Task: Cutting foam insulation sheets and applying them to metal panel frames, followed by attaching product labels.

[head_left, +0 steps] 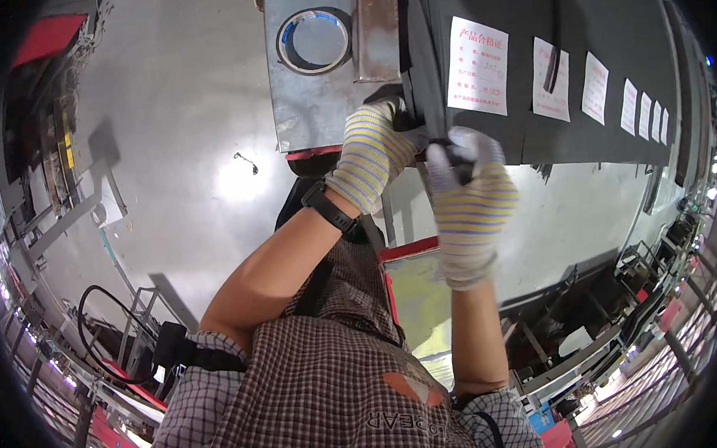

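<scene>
My left hand [371, 146], in a white glove with yellow and grey-blue stripes, is closed on the near end of a narrow black strip [424, 66] at the bench's front edge. Close beside it on the right, my right hand [475, 206] wears a matching glove. Motion smears its fingers, which curl around something dark that I cannot make out. To the right of the strip lie broad dark grey sheets [492, 140] with white printed paper labels [477, 65] on them.
A roll of tape [315, 69] lies on the grey metal bench top [300, 113], beside a brown, rust-stained metal bar [377, 32]. A short dark strip [552, 72] crosses one label. A small dark scrap [247, 162] lies on the floor to the left.
</scene>
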### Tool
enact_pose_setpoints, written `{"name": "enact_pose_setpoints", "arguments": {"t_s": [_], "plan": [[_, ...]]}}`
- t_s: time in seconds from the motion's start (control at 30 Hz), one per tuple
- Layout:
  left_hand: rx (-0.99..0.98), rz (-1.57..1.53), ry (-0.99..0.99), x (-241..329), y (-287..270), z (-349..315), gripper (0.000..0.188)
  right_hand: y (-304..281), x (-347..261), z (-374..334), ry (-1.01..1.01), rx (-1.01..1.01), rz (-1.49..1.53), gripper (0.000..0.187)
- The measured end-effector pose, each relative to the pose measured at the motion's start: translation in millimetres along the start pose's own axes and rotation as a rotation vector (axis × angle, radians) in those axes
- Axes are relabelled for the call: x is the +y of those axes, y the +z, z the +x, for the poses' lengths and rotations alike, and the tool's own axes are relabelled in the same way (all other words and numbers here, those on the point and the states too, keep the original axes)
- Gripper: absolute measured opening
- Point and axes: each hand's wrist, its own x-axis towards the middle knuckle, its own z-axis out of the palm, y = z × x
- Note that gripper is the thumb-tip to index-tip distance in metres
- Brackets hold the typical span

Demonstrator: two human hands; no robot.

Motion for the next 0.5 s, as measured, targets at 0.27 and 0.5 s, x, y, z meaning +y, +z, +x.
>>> {"name": "enact_pose_setpoints", "arguments": {"t_s": [0.27, 0.5], "plan": [[-0.015, -0.47, -0.173, -16.6, 6.6, -3.8, 0.033, -36.4, -4.6, 10.7, 0.361, 0.046, 0.343, 0.011], [0.022, -0.221, 0.001, -32.2, 8.6, 6.1, 0.026, -28.2, 2.2, 3.5, 0.378, 0.107, 0.337, 0.01]]}}
